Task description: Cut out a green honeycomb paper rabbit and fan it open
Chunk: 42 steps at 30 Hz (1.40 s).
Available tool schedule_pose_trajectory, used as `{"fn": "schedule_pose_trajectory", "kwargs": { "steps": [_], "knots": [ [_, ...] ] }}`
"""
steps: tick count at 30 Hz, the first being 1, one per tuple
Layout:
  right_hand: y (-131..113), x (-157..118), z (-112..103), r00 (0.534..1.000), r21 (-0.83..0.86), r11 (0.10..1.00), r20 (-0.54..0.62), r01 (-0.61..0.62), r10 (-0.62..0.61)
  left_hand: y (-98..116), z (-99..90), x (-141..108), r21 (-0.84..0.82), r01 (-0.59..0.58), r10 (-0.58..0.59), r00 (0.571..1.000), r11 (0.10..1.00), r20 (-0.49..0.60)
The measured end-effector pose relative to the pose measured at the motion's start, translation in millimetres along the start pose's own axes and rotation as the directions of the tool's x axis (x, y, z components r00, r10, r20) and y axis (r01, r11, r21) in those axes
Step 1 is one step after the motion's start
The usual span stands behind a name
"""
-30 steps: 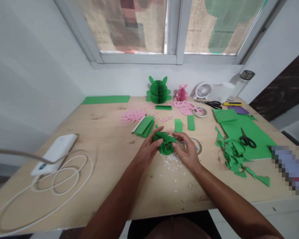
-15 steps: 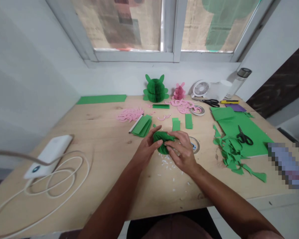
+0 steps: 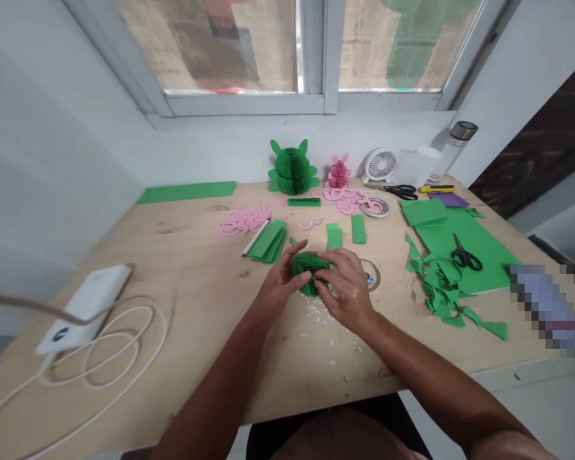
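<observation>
Between my hands is a green pleated paper ball [image 3: 308, 262], held just above the table. My left hand [image 3: 283, 281] grips its left side, thumb across the front. My right hand [image 3: 347, 284] pinches its right side, fingertips near the middle of the folds. Small white paper bits [image 3: 319, 313] lie on the table below. A roll of tape [image 3: 375, 275] sits partly hidden behind my right hand. Beyond the hands are folded green papers [image 3: 271, 243] beside a white pen [image 3: 255, 238], plus small green paper strips [image 3: 358, 229].
A green paper figure [image 3: 293, 171] and a smaller pink one [image 3: 339, 172] stand at the back near a white fan [image 3: 381, 165]. Scissors [image 3: 464, 253] rest on green sheets at right, beside green scraps [image 3: 441, 287]. A white power bank [image 3: 86, 306] with a looped cable lies left.
The view has shifted slightly, so the table's things appear a little further left. Both hands keep hold of the green paper ball, which has turned slightly between the fingers.
</observation>
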State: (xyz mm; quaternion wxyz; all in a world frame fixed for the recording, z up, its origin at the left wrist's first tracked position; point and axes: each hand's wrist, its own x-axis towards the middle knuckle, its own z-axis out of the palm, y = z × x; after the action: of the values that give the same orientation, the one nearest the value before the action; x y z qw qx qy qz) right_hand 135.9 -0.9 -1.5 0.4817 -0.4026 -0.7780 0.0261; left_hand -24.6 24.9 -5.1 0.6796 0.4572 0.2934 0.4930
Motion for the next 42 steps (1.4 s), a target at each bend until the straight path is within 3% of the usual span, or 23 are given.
{"fn": "schedule_pose_trajectory", "kwargs": {
  "steps": [33,42],
  "knots": [
    [-1.7,4.6,-4.3,1.0,0.05,0.999,-0.006,-0.001,0.001,2.3,-2.7,-1.3,0.004,-0.014,0.014,0.999,1.0,0.048],
    [-1.9,0.9,-1.8,0.998,-0.036,0.999,-0.057,0.008,-0.01,2.7,-2.2,-2.3,0.003,-0.014,0.014,0.998,1.0,0.064]
  ]
}}
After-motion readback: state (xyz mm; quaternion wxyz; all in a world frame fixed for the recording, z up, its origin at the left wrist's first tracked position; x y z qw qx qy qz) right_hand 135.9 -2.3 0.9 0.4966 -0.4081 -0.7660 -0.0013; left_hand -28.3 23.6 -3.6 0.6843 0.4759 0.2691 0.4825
